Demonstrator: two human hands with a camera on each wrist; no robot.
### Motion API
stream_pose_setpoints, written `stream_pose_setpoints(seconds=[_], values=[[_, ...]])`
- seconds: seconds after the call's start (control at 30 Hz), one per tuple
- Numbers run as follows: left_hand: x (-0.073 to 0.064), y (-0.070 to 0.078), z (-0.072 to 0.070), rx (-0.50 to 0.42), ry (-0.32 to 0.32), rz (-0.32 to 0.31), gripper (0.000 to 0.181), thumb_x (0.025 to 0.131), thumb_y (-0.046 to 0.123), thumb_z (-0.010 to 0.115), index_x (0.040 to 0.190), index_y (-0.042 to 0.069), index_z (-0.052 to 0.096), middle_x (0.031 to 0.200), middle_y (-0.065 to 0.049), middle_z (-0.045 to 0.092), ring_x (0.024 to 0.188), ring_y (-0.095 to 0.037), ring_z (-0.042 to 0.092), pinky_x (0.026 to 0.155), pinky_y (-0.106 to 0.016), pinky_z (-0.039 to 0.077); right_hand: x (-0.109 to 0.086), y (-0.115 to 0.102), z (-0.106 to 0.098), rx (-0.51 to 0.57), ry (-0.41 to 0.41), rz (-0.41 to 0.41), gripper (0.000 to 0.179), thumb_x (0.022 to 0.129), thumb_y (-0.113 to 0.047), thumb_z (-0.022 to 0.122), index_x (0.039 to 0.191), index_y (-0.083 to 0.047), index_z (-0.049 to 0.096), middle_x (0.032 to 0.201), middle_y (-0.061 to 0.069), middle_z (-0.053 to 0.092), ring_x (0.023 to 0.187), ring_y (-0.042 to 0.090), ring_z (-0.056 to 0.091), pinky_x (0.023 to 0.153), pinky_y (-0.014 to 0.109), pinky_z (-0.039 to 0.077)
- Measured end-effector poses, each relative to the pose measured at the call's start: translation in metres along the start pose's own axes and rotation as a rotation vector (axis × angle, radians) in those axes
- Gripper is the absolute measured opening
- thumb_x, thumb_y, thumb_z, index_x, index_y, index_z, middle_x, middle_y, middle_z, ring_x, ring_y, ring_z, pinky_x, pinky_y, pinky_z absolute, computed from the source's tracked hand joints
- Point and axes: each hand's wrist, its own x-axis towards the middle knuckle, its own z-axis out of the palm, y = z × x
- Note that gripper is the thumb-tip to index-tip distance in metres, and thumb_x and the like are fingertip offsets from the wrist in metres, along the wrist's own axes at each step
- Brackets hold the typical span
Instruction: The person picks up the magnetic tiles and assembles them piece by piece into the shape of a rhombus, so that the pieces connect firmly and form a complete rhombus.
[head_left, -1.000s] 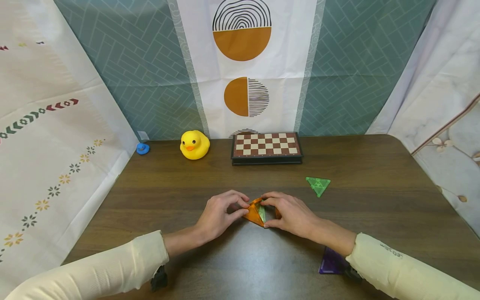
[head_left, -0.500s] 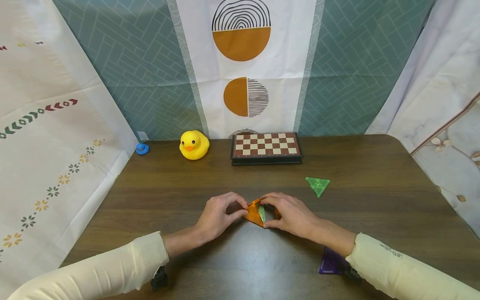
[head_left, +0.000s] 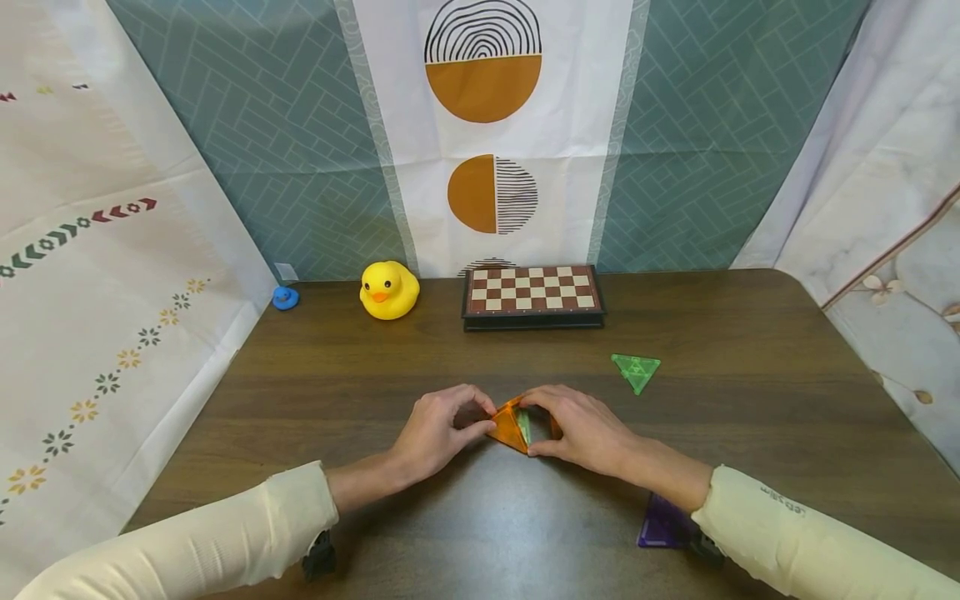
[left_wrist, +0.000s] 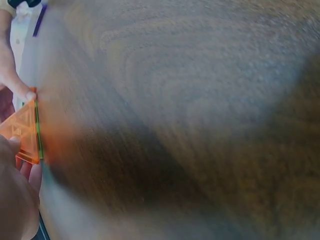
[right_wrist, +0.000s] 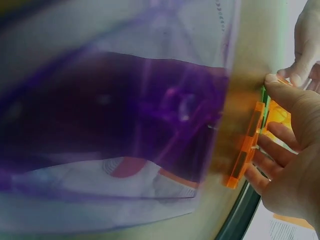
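Tilted up between the hands is an orange translucent triangular magnetic tile (head_left: 507, 428), with a green triangular tile (head_left: 524, 423) right beside it. My left hand (head_left: 438, 429) pinches the orange tile's left corner between thumb and fingers. My right hand (head_left: 581, 429) spans the tiles' right side, thumb at the near corner and index finger at the far one. Behind its palm, a second orange tile (head_left: 556, 427) shows only in part; in the right wrist view its orange edge (right_wrist: 246, 147) stands against the fingers. How the tiles join is partly hidden.
A loose green triangular tile (head_left: 636, 372) lies at back right. A purple tile (head_left: 662, 525) sits under the right forearm and fills much of the right wrist view. Along the back stand a checkerboard box (head_left: 533, 298), a yellow duck (head_left: 389, 290) and a small blue duck (head_left: 285, 297).
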Motion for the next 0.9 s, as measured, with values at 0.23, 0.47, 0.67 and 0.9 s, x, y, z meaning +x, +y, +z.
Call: stream_pose_setpoints(seconds=[0.23,0.47,0.67,0.9], values=[[-0.002,-0.004,-0.006,0.027,-0.080,-0.029,0.043,0.087,0.017,0.091,0.123,0.012,0.068,0.115,0.000,0.075,0.100,-0.014,0.070,0.085,-0.029,0.061,0.003,-0.004,-0.008,0.060,-0.054,0.032,0.067,0.081,-0.025,0.096,0.131,-0.008,0.056,0.127,0.010,0.067,0.097,0.020,0.062,0.084,0.040,0.057],[-0.007,-0.009,-0.007,0.075,-0.147,-0.011,0.047,0.091,0.019,0.088,0.134,0.010,0.070,0.122,-0.001,0.074,0.101,-0.013,0.068,0.084,-0.030,0.060,0.005,-0.007,-0.009,0.075,-0.069,0.030,0.085,0.085,-0.033,0.093,0.152,-0.002,0.049,0.144,0.015,0.062,0.125,0.031,0.062,0.104,0.054,0.053],[-0.008,-0.009,-0.006,0.083,-0.135,0.003,0.042,0.093,0.013,0.085,0.133,0.010,0.072,0.119,-0.001,0.075,0.098,-0.014,0.069,0.083,-0.029,0.060,0.006,-0.007,-0.005,0.040,-0.081,0.044,0.082,0.085,-0.032,0.093,0.150,0.000,0.054,0.141,0.016,0.064,0.125,0.033,0.063,0.105,0.055,0.053],[-0.007,-0.011,-0.004,0.077,-0.124,-0.002,0.039,0.092,0.009,0.085,0.129,0.010,0.074,0.118,-0.001,0.077,0.096,-0.013,0.071,0.082,-0.026,0.061,0.007,-0.009,-0.003,0.033,-0.082,0.072,0.082,0.084,-0.031,0.094,0.149,-0.001,0.055,0.141,0.015,0.065,0.126,0.033,0.062,0.107,0.055,0.052]])
